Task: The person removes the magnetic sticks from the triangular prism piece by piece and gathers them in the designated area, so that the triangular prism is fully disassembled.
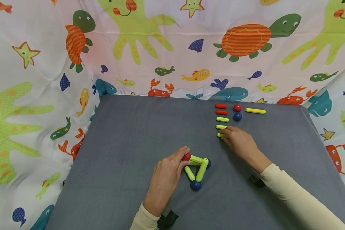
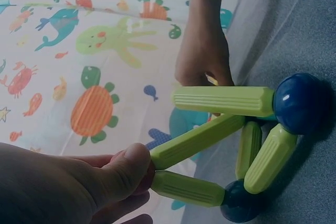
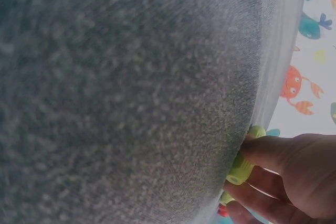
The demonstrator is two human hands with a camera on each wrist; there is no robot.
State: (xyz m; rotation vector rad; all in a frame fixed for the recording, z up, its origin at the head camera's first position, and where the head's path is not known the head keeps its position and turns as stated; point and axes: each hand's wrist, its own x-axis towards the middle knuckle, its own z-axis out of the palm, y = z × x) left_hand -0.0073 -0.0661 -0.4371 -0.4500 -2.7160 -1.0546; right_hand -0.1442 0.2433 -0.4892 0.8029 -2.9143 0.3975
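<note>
My left hand [image 1: 165,174] pinches a red ball [image 1: 186,156] between thumb and fingers. That ball is one corner of a joined frame of light green magnetic rods [image 1: 202,170] and blue balls, with one blue ball [image 1: 195,185] at the near corner. In the left wrist view the thumb mostly hides the red ball, while another blue ball [image 2: 302,103] shows at the far corner. Over at the column of loose rods, my right hand [image 1: 242,143] pinches the nearest green rod [image 3: 242,169], thumb on one side and fingers on the other.
Beyond the right hand lie two more green rods [image 1: 222,119], two red rods [image 1: 221,112], a loose red ball [image 1: 237,108], a loose blue ball [image 1: 237,117] and a yellow rod [image 1: 256,111]. A patterned cloth [image 1: 172,48] hangs behind the grey table [image 1: 126,134].
</note>
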